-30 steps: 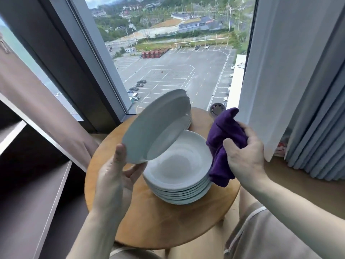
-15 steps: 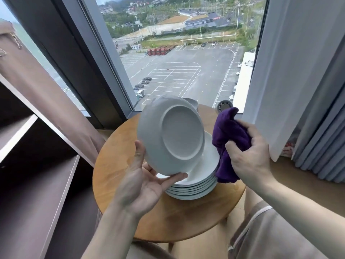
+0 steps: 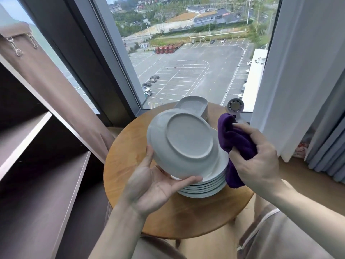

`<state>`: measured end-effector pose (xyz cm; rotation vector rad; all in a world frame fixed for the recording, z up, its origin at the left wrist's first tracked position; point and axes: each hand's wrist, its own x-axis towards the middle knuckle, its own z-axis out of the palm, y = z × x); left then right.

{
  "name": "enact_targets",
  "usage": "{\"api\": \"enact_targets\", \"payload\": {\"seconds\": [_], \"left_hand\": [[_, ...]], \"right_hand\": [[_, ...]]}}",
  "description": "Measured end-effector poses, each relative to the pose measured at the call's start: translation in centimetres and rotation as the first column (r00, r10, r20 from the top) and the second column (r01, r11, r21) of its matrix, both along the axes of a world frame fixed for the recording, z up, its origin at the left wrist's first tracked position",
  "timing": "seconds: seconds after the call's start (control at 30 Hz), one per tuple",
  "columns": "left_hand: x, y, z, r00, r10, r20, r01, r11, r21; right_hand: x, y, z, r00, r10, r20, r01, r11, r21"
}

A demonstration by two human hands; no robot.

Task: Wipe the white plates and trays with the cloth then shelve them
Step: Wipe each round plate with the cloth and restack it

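A person's left hand (image 3: 149,191) is holding one white plate (image 3: 186,141) tilted up over a stack of white plates (image 3: 205,189) on a round wooden surface (image 3: 127,165). The palm is facing up, the thumb is lying on the plate's left rim and one finger is stretching along its lower rim. The other fingers are hidden behind the plate.

A second ago the plate was showing its edge, with its hollow side facing down toward the stack. It is now turned so that its underside and raised foot ring are facing the viewer.

The right hand (image 3: 259,165) is staying just right of the plate, its fingers curled tightly around a bunched purple cloth (image 3: 235,139). The cloth is close to the plate's right rim, and it is unclear whether they are touching.

Judging from the turn, the underside is being presented for wiping, so this plate is not yet ready to shelve.

White trays (image 3: 194,105) are waiting at the far edge of the surface. Dark shelves (image 3: 46,184) are standing open on the left, with none of the dishes on them.
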<state>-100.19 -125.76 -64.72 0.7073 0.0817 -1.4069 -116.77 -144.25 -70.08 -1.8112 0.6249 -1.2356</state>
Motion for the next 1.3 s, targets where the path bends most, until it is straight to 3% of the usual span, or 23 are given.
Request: {"api": "enact_targets", "payload": {"seconds": [0.2,0.37,0.53,0.73,0.83,1.03,1.3], "left_hand": [[0.7,1.5,-0.4,0.996,-0.027,0.086,0.026,0.999,0.019],[1.5,2.3,-2.0,0.949,0.041,0.312,-0.059,0.997,0.046],[1.8,1.8,-3.7,0.806,0.093,0.585,-0.199,0.973,0.119],[1.0,1.8,-5.3,0.795,0.116,0.596,-0.241,0.961,0.135],[0.9,1.7,-5.3,0.806,0.134,0.577,-0.238,0.965,0.108],[0.9,1.6,-5.2,0.777,0.16,0.609,-0.266,0.96,0.087],[0.9,1.4,-5.1,0.722,0.109,0.683,-0.254,0.96,0.114]], "right_hand": [[0.3,2.2,-0.3,0.982,0.144,-0.118,-0.181,0.886,-0.428],[0.4,2.8,-0.7,0.971,0.164,-0.174,-0.231,0.83,-0.508],[0.2,3.3,0.8,0.955,0.175,-0.238,-0.284,0.77,-0.572],[1.1,5.0,3.9,0.886,0.068,-0.459,-0.422,0.532,-0.734],[2.4,6.0,5.6,0.795,-0.043,-0.605,-0.518,0.469,-0.715],[5.9,8.4,9.1,0.5,-0.24,-0.832,-0.661,0.516,-0.545],[12.8,10.7,11.0,0.378,-0.307,-0.873,-0.691,0.534,-0.487]]}}
